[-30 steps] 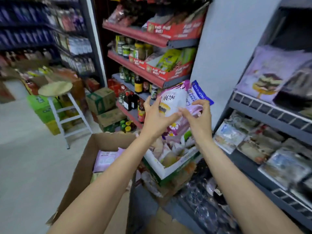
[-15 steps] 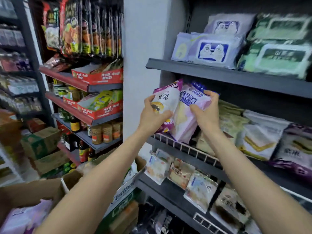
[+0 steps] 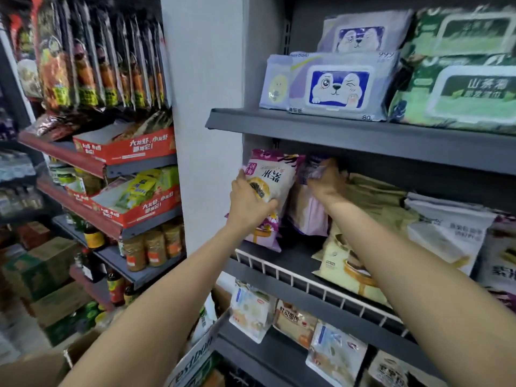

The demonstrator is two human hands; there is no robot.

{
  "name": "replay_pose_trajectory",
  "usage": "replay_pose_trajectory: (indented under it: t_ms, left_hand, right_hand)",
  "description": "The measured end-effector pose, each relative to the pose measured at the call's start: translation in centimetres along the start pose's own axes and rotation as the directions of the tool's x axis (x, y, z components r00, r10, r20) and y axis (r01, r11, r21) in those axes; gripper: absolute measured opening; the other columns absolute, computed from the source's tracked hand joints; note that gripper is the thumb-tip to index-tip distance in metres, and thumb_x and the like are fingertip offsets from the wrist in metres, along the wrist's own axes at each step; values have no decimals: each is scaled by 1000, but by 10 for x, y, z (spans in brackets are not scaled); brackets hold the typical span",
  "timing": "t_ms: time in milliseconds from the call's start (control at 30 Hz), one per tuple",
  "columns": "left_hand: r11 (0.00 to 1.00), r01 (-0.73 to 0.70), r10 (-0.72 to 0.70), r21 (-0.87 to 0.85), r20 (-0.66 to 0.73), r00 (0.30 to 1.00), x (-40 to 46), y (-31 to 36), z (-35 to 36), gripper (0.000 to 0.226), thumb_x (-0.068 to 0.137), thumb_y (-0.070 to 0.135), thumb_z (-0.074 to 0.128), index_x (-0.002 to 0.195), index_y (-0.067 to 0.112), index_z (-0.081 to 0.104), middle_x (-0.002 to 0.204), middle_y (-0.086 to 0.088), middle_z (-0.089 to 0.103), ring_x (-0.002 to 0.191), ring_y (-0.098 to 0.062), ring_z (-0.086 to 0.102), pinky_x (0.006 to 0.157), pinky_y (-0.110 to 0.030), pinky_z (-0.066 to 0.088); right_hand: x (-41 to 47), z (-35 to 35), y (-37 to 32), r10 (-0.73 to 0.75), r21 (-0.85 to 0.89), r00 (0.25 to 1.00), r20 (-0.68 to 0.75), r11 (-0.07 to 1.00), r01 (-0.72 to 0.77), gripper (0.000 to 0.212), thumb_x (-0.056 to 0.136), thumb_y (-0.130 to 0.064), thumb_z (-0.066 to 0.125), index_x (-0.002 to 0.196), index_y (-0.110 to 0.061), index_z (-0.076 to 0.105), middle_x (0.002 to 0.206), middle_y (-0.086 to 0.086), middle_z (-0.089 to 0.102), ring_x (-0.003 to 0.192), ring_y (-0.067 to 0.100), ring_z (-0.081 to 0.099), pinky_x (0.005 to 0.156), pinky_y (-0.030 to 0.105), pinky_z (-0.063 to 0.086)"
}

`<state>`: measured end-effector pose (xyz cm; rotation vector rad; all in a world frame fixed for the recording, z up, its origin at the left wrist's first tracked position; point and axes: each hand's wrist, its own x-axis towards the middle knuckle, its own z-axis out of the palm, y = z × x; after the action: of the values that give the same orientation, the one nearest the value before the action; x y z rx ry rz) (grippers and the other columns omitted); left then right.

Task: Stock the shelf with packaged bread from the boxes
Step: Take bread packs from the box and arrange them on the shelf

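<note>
My left hand (image 3: 250,203) grips a white and purple bread bag (image 3: 275,177), standing upright at the left end of the grey middle shelf (image 3: 293,261). Just to its right, my right hand (image 3: 328,185) holds the top of a second, pale pink and purple bread bag (image 3: 307,216) that stands on the same shelf. Both bags sit behind the white wire rail (image 3: 307,283). Cream bread bags (image 3: 343,263) lean right beside my right forearm.
Wet-wipe packs (image 3: 337,85) fill the shelf above. More bread packets (image 3: 251,311) lie on the shelf below. A green and white box (image 3: 195,361) and a brown carton (image 3: 47,367) stand on the floor at lower left. Red snack shelves (image 3: 125,152) rise at left.
Both hands lifted the two bread bags from above the floor boxes up and rightward into the middle shelf. The bags now stand on the shelf behind the rail.
</note>
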<state>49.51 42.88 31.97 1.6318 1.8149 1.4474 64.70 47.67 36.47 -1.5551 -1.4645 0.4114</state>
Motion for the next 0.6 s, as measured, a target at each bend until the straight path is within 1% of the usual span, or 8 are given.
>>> replay_pose_trajectory:
  t_ms: [133,233,300,400,467,533,567,600]
  left_hand:
    - [1000,-25,25,-8,14,1000,8,-8,4,96,51,49,64,135,10,35,121,-10,54,111,-27,55,95,-44,50]
    - [999,-34,34,-16,6,999,11,-10,7,95,53,50,64,134,10,36,119,-9,54,111,-26,55,93,-44,52]
    - [999,-39,39,-11,7,999,7,-4,6,92,58,45,69,136,9,35,122,-10,52,115,-26,52,96,-43,49]
    - [998,-65,65,9,30,997,1,3,1,90,69,30,74,143,6,27,131,-13,41,124,-28,41,105,-41,42]
    - [997,-79,78,17,32,996,0,1,1,92,71,29,74,145,7,24,132,-13,39,125,-28,39,105,-40,40]
    - [996,-84,83,15,36,996,1,-1,1,93,71,29,74,145,7,23,132,-13,38,126,-29,39,105,-41,40]
    - [997,-81,81,11,41,996,1,-2,1,94,71,29,74,146,8,22,132,-13,38,126,-28,39,106,-41,40]
    - [996,-83,83,10,43,996,2,-3,1,94,71,29,74,146,8,21,133,-13,38,127,-28,38,106,-41,39]
  right_hand:
    - [14,12,3,-22,-138,998,61,990,30,34,85,4,53,119,1,46,121,22,56,116,34,53,89,33,44]
    - [28,12,2,8,-163,998,62,987,2,40,88,3,48,127,2,44,129,21,53,121,35,50,94,33,43]
    - [32,11,8,19,-296,995,99,955,11,46,90,6,46,135,2,37,135,21,48,125,35,47,97,34,43]
    - [26,17,13,-69,-554,991,111,824,120,49,91,11,40,138,1,32,142,24,33,131,38,34,104,42,36]
    - [22,21,13,-194,-666,977,84,719,200,45,95,1,35,140,-1,31,147,19,21,134,34,24,107,43,29]
    - [16,21,13,-273,-745,959,80,622,239,44,96,-10,37,140,-7,37,148,15,21,134,30,24,105,41,29]
    - [15,21,14,-256,-795,961,106,559,236,44,95,-11,40,139,-9,40,146,15,24,133,30,25,105,40,30]
    - [15,20,17,-198,-813,973,116,545,207,44,95,-11,41,139,-9,41,145,16,28,133,31,27,106,40,31]
